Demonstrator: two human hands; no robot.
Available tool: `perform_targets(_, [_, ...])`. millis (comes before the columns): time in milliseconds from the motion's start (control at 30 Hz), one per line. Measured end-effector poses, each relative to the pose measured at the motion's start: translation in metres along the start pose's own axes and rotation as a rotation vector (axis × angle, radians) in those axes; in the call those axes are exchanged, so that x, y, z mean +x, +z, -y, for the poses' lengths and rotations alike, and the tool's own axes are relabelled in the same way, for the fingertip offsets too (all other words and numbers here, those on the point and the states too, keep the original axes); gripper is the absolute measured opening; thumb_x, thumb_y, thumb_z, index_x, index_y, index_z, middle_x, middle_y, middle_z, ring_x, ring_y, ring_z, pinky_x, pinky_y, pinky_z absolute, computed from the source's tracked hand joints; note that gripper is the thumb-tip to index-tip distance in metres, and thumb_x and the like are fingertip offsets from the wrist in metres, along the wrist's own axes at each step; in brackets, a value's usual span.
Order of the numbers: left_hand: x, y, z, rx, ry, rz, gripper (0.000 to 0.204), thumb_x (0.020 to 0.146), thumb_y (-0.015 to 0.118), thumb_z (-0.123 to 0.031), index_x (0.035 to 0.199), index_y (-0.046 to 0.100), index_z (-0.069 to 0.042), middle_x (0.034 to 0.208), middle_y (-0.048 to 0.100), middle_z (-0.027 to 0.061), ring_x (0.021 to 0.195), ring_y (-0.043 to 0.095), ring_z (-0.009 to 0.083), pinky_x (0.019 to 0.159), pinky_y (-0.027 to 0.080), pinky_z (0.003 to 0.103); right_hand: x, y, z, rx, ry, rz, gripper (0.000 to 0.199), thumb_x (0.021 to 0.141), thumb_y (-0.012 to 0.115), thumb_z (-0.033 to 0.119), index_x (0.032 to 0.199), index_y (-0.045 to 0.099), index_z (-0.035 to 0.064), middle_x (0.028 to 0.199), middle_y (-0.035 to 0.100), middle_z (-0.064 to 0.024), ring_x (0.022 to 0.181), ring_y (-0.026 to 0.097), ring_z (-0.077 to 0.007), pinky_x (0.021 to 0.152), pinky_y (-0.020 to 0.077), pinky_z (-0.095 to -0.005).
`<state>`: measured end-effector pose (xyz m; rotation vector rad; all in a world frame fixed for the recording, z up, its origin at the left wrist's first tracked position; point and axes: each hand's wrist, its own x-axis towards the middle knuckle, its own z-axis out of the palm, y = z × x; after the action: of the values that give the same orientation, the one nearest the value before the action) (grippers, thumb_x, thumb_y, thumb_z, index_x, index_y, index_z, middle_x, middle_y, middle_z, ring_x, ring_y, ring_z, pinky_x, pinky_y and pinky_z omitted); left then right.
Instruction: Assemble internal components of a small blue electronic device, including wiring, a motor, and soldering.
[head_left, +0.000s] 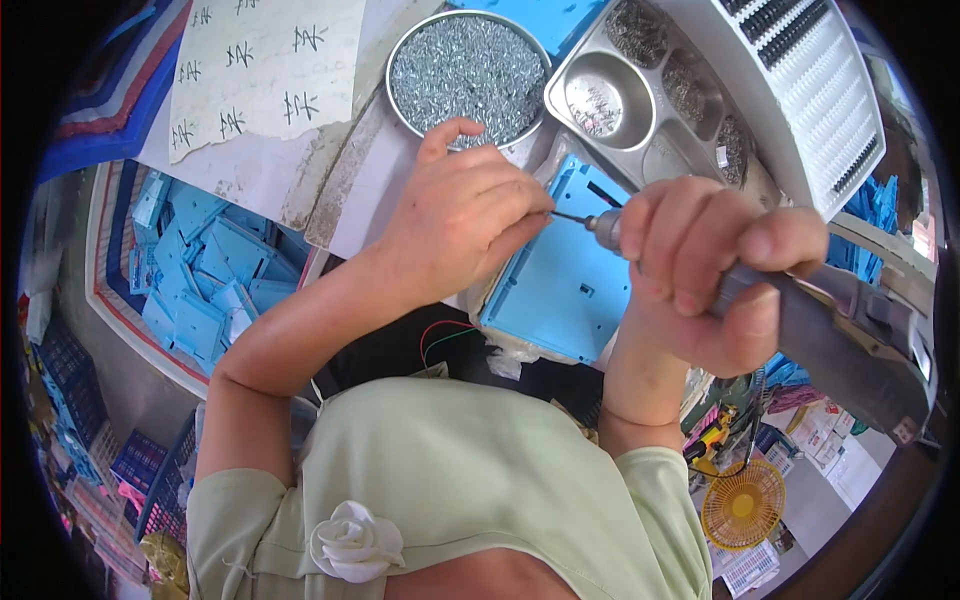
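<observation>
My right hand (700,260) is wrapped around a dark grey electric screwdriver (845,345), held tilted with its thin bit pointing left. At the bit's tip, the thumb and fingers of my left hand (465,210) are pinched together; whatever lies between them is too small to make out. Beneath the bit is a flat light-blue plastic panel (540,290) with small holes and a dark slot near its far edge. My left index finger reaches over the near rim of a round metal tin (389,72), which is full of small silvery metal pieces (470,75).
Right of the tin stands a compartmented metal tray (655,98) with small metal parts. Beside it is a white ridged tray (820,120) holding rows of black pieces. Blue plastic parts (205,270) fill a container at left. A handwritten paper (270,75) and a yellow basket (742,505) also show.
</observation>
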<state>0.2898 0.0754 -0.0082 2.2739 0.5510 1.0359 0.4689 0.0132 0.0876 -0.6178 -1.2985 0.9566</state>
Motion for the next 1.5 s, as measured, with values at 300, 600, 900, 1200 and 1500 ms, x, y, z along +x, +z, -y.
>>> perform_targets(300, [0.007, -0.022, 0.003, -0.003, 0.078, 0.115, 0.018, 0.078, 0.081, -0.014, 0.091, 0.069, -0.012, 0.089, 0.070, -0.0011, 0.087, 0.064, 0.0207, 0.104, 0.039, 0.044, -0.013, 0.015, 0.005, 0.035, 0.067, -0.115, 0.038, 0.096, 0.075, 0.030, 0.107, 0.047, 0.0070, 0.066, 0.053, -0.0034, 0.058, 0.051, -0.0159, 0.062, 0.0512, -0.0381])
perform_targets(600, [0.030, -0.033, 0.062, 0.464, -0.111, 0.142, 0.012, 0.086, 0.072, -0.022, 0.085, 0.074, -0.011, 0.094, 0.066, 0.0035, 0.102, 0.059, 0.0257, 0.097, 0.038, 0.050, -0.041, 0.050, 0.013, 0.026, 0.277, -0.228, 0.029, 0.092, 0.076, 0.014, 0.102, 0.050, 0.0047, 0.077, 0.059, -0.0069, 0.065, 0.055, -0.0185, 0.070, 0.0523, -0.0382])
perform_targets(900, [0.028, -0.026, 0.064, 0.453, -0.042, 0.091, 0.013, 0.084, 0.075, -0.023, 0.091, 0.072, -0.013, 0.093, 0.068, 0.0040, 0.099, 0.062, 0.0252, 0.094, 0.040, 0.048, -0.041, 0.058, -0.009, -0.232, 0.268, -0.054, 0.027, 0.090, 0.074, 0.009, 0.091, 0.047, 0.0070, 0.064, 0.055, -0.0053, 0.056, 0.053, -0.0161, 0.059, 0.0501, -0.0350])
perform_targets(1200, [-0.019, -0.031, -0.011, -0.118, 0.141, 0.138, 0.021, 0.080, 0.078, -0.009, 0.098, 0.068, -0.007, 0.094, 0.069, 0.0058, 0.088, 0.061, 0.0289, 0.088, 0.046, 0.042, -0.023, 0.036, 0.027, -0.011, 0.013, -0.034, 0.028, 0.100, 0.065, 0.028, 0.115, 0.051, 0.0103, 0.066, 0.055, -0.0009, 0.055, 0.052, -0.0141, 0.053, 0.0459, -0.0309])
perform_targets(1500, [-0.029, -0.029, -0.023, -0.171, 0.153, 0.134, 0.025, 0.075, 0.081, -0.006, 0.096, 0.068, -0.008, 0.092, 0.069, 0.0040, 0.083, 0.061, 0.0266, 0.093, 0.047, 0.044, -0.032, 0.043, 0.025, -0.048, 0.035, 0.006, 0.024, 0.104, 0.059, 0.030, 0.113, 0.049, 0.0108, 0.067, 0.055, -0.0002, 0.054, 0.051, -0.0140, 0.054, 0.0464, -0.0330])
